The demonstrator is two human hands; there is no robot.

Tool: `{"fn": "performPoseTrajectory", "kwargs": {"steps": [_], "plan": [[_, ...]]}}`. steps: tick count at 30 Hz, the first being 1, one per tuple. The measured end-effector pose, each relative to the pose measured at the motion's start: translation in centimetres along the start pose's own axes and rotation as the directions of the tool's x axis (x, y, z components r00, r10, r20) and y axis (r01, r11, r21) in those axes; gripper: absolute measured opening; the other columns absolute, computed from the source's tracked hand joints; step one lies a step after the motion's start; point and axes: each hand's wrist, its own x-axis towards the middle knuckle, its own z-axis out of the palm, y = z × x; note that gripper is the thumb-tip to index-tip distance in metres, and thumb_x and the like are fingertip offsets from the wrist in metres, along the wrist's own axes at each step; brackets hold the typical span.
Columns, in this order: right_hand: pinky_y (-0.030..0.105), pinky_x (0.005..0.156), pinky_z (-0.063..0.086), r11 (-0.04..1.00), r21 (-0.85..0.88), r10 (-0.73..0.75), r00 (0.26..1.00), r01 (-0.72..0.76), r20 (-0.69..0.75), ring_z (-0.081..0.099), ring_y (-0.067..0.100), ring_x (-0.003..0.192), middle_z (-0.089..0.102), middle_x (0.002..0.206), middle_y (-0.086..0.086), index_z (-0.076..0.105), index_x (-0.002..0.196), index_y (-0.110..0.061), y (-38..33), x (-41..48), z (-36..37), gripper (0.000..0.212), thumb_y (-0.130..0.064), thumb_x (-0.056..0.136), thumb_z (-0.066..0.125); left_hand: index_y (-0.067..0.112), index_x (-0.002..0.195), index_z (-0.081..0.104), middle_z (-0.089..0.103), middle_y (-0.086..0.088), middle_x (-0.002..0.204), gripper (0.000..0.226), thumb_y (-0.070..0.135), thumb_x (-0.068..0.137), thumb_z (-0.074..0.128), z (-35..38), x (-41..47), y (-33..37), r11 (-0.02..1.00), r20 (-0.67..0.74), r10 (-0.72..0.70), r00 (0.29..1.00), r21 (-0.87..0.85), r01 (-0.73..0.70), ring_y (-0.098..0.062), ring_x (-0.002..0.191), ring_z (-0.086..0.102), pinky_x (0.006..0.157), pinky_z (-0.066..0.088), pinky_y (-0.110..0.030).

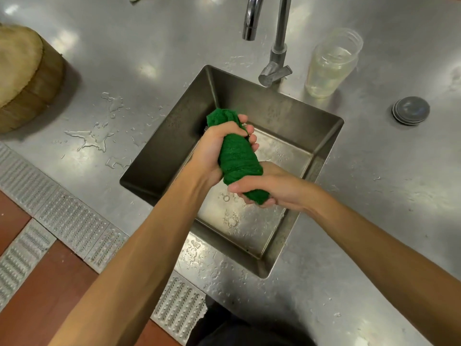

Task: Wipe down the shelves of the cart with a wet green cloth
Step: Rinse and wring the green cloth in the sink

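Water-spotted steel counter (149, 33) with sunken sink (174, 136) above red-tiled floor (62, 283).

Wooden block (22, 76) runs off the left edge, faucet (252, 18) off the top; left hand (214, 148) and right hand (272, 188) hide parts of the green cloth (237, 156).

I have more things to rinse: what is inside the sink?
Only water droplets show on the floor of the sink. The green cloth, gripped by the left hand and right hand, hides part of it.
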Motion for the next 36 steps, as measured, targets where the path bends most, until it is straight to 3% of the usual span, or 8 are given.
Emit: {"fn": "performPoseTrajectory", "kwargs": {"steps": [5, 11, 13, 18, 25, 29, 33, 36], "plan": [[0.024, 0.053, 0.044, 0.987, 0.157, 0.049, 0.995, -0.034, -0.089, 0.058, 0.019, 0.08, 0.067, 0.108, 0.018, 0.063, 0.122, -0.019, 0.5, -1.4, 0.5, 0.056, -0.064, 0.091, 0.047, 0.01, 0.109, 0.056, 0.067, -0.009, 0.1, 0.019, 0.017, 0.091, 0.058, -0.9, -0.3, 0.0, 0.989, -0.088, 0.007, 0.996, 0.145, 0.006, -0.026, 0.089, 0.066, 0.084, 0.055, -0.04], [0.027, 0.062, 0.06, 0.976, -0.219, -0.126, 0.808, -0.003, -0.575, 0.074, 0.014, 0.082, 0.077, 0.088, 0.001, 0.077, 0.094, -0.015, 1.5, -5.1, 1.1, 0.05, -0.062, 0.085, 0.062, 0.023, 0.104, 0.063, 0.074, -0.004, 0.106, 0.035, 0.039, 0.076, 0.075, -0.9, -1.7, -0.5, 0.783, -0.241, 0.157, 0.958, 0.621, 0.028, -0.02, 0.098, 0.072, 0.088, 0.06, -0.042], [0.019, 0.057, 0.055, 0.976, -0.214, -0.179, 0.737, 0.048, -0.652, 0.074, 0.008, 0.081, 0.077, 0.088, -0.005, 0.077, 0.092, -0.022, 1.9, -6.7, 1.7, 0.035, -0.055, 0.08, 0.073, 0.031, 0.1, 0.06, 0.071, 0.006, 0.105, 0.031, 0.046, 0.079, 0.076, -0.7, -2.6, -0.8, 0.683, -0.186, 0.207, 0.961, 0.731, -0.006, -0.009, 0.096, 0.07, 0.087, 0.058, -0.034], [0.03, 0.069, 0.06, 0.969, -0.135, -0.234, 0.605, 0.205, -0.761, 0.074, 0.015, 0.09, 0.076, 0.098, -0.003, 0.072, 0.095, -0.031, 3.4, -10.3, 4.6, 0.038, -0.041, 0.06, 0.085, 0.032, 0.111, 0.061, 0.068, 0.017, 0.103, 0.039, 0.052, 0.08, 0.077, 0.4, -5.6, -1.9, 0.563, 0.011, 0.159, 0.987, 0.82, -0.099, 0.006, 0.091, 0.067, 0.071, 0.05, -0.011], [0.038, 0.074, 0.06, 0.912, -0.227, -0.338, 0.313, 0.342, -0.887, 0.071, 0.018, 0.091, 0.072, 0.091, -0.002, 0.07, 0.089, -0.029, 5.5, -16.8, 11.3, 0.03, -0.013, 0.065, 0.077, 0.016, 0.102, 0.068, 0.074, 0.005, 0.098, 0.049, 0.056, 0.075, 0.078, 4.1, -10.4, -4.7, 0.515, 0.258, 0.044, 0.965, 0.822, -0.243, -0.008, 0.092, 0.071, 0.078, 0.056, -0.025], [0.049, 0.076, 0.059, 0.867, -0.371, -0.439, 0.154, 0.332, -0.885, 0.07, 0.027, 0.093, 0.073, 0.101, 0.002, 0.066, 0.076, -0.02, 7.4, -22.1, 15.0, 0.02, -0.006, 0.068, 0.079, 0.016, 0.075, 0.066, 0.071, 0.009, 0.071, 0.038, 0.052, 0.077, 0.079, 7.9, -13.4, -7.1, 0.479, 0.44, -0.095, 0.893, 0.807, -0.346, -0.006, 0.071, 0.07, 0.063, 0.054, -0.021], [0.054, 0.069, 0.059, 0.85, -0.452, -0.46, -0.037, 0.27, -0.887, 0.071, 0.026, 0.088, 0.074, 0.095, -0.001, 0.062, 0.067, -0.019, 9.9, -27.4, 18.2, 0.022, -0.007, 0.069, 0.08, 0.003, 0.094, 0.069, 0.077, -0.009, 0.092, 0.057, 0.054, 0.073, 0.081, 12.2, -16.8, -10.4, 0.48, 0.574, -0.212, 0.791, 0.766, -0.428, -0.018, 0.086, 0.075, 0.081, 0.062, -0.036], [0.046, 0.071, 0.06, 0.843, -0.5, -0.461, -0.212, 0.198, -0.861, 0.07, 0.022, 0.095, 0.074, 0.099, -0.002, 0.056, 0.07, -0.01, 12.3, -31.5, 20.5, 0.026, -0.006, 0.07, 0.082, 0.018, 0.077, 0.068, 0.076, -0.001, 0.08, 0.038, 0.053, 0.073, 0.082, 15.1, -19.7, -13.3, 0.503, 0.648, -0.265, 0.714, 0.725, -0.471, -0.012, 0.077, 0.073, 0.068, 0.057, -0.023]]}}
